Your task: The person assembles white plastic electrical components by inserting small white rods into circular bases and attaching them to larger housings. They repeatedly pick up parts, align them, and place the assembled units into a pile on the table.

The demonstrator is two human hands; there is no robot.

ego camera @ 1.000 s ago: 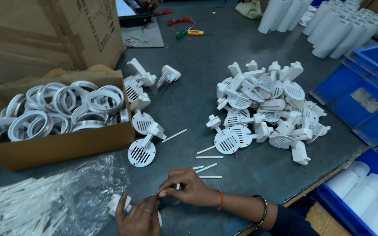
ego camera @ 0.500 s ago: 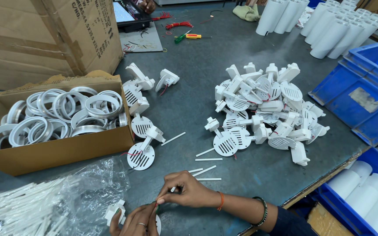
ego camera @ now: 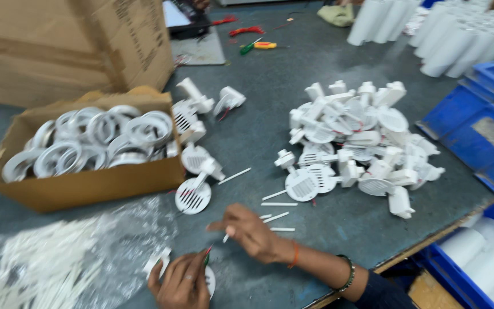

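Both hands have drifted right and farther up the grey table (ego camera: 281, 74). Right hand (ego camera: 251, 230) pinches a thin white plastic stick (ego camera: 225, 238); left hand (ego camera: 179, 280) grips a round white slotted plastic part (ego camera: 208, 281) at the near edge, beside the clear bag of sticks (ego camera: 70, 257).

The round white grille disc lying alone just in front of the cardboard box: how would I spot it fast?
Find the open cardboard box full of white rings on the left. Off its near right corner lies the slotted disc, flat on the grey table. Unlike the discs heaped in the big pile on the right, it lies apart, nearest the plastic bag.
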